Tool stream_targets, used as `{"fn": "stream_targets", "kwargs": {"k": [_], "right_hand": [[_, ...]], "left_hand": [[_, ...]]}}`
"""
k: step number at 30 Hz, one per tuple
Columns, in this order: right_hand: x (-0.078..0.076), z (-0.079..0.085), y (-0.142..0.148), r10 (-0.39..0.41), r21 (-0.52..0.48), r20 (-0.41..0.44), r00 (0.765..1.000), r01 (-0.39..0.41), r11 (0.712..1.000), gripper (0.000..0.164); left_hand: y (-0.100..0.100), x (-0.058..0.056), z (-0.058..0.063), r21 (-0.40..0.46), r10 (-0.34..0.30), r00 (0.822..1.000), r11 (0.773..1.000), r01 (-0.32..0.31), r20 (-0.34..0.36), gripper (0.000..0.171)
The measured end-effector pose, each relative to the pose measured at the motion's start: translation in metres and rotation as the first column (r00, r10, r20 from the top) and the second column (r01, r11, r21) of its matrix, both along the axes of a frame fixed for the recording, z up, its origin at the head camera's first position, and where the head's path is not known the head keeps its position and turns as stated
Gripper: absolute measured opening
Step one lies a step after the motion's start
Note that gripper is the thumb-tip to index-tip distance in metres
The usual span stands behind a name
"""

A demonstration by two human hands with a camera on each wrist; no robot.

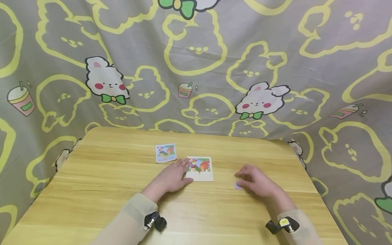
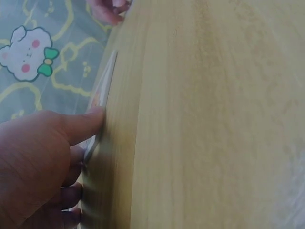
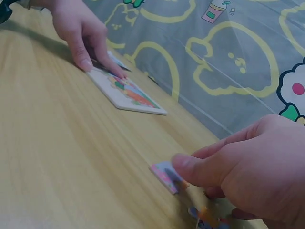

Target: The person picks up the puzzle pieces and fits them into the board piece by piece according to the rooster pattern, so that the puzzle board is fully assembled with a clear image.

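My left hand rests at the left side of a square puzzle board with a rooster picture, fingertips on its edge and the thumb by its near corner. The lower strip of the picture area is plain and pale. Off to the right, my right hand is low over the table with its fingers bent and its thumb tip over a small puzzle piece, grey-blue with a pink edge. A second colourful piece shows beneath this hand in the right wrist view; the hand hides it in the head view.
A square rooster picture card lies beyond the left hand, left of the board. The wooden table ends at a grey curtain printed with cartoon animals, which hangs at the back and both sides.
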State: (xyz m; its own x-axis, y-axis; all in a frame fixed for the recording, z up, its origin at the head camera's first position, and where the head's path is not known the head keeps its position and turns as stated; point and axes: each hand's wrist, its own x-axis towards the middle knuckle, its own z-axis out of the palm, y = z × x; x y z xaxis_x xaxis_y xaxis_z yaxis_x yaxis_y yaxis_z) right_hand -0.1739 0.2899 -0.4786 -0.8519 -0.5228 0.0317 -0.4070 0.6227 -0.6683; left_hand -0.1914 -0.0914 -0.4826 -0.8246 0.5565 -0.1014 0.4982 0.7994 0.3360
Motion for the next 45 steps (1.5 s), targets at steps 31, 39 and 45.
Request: {"fn": "stream_targets", "kwargs": {"k": [31, 39, 45], "right_hand": [[0.027, -0.009, -0.004, -0.065, 0.054, -0.107, 0.992, 0.071, 0.996, 0.031], [0.030, -0.016, -0.003, -0.015, 0.054, -0.206, 0.978, 0.026, 0.998, 0.034], [0.029, -0.017, -0.004, -0.013, 0.083, -0.246, 0.969, 0.034, 0.996, 0.035]], "left_hand": [[0.000, 0.002, 0.002, 0.010, -0.004, 1.000, 1.000, 0.004, 0.002, 0.075], [0.000, 0.002, 0.004, 0.010, -0.009, 1.000, 1.000, 0.009, 0.011, 0.075], [-0.002, 0.003, 0.005, 0.028, -0.012, 1.000, 1.000, 0.011, 0.019, 0.076]]}}
